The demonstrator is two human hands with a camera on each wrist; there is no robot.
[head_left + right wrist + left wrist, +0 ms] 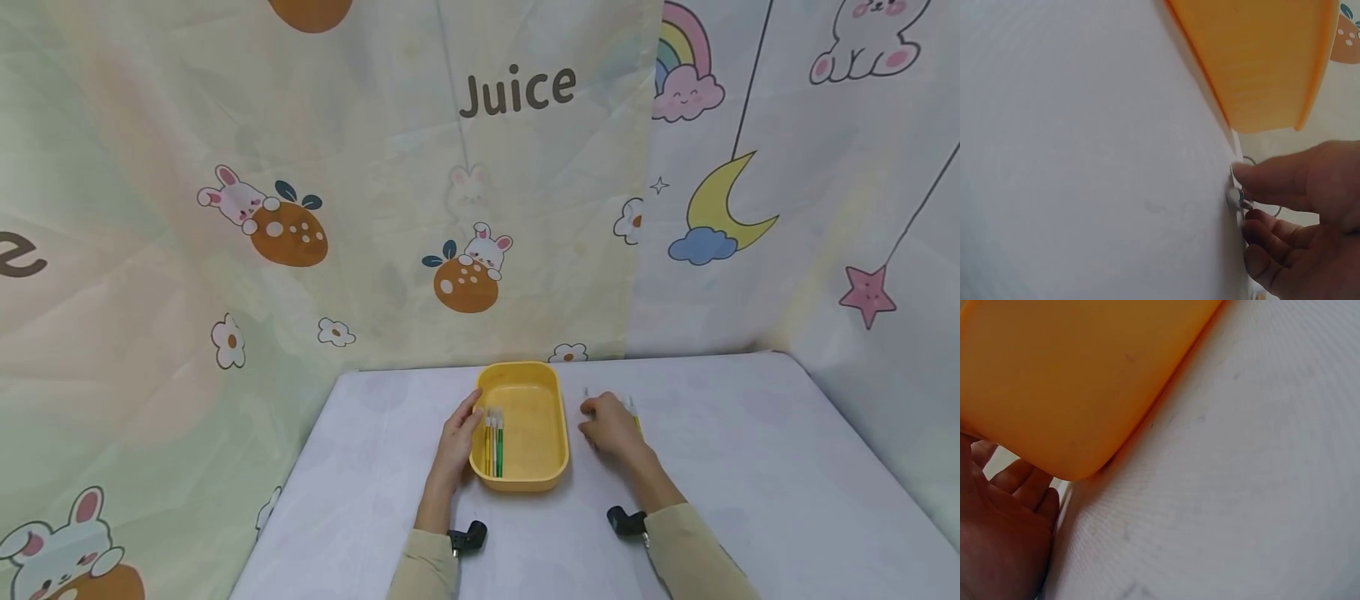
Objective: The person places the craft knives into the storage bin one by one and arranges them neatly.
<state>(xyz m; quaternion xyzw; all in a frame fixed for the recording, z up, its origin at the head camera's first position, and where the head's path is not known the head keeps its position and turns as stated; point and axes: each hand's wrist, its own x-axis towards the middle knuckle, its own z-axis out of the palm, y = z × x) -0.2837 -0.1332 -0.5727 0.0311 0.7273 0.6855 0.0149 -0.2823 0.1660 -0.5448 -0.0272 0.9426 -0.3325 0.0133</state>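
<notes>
At lower centre, the left hand (453, 437) gripped the tray (536, 425) holding brushes (494, 447); right of it, the right hand (613, 427) pinched a half-hidden brush (1235, 199). A loose pinch risked a drop; a tugged tray, rolling brushes.

The printed word "Juice" (517, 90) was legible in the head view. It stood on the pale yellow section of the fabric backdrop (390, 100), high above the table (345, 483). The lettering was dark brown and rounded, with one capital and four lowercase characters, rising slightly toward the right. A lowercase letter "e" (33, 268), also dark brown, stood on the fabric at the left edge of the view.
</notes>
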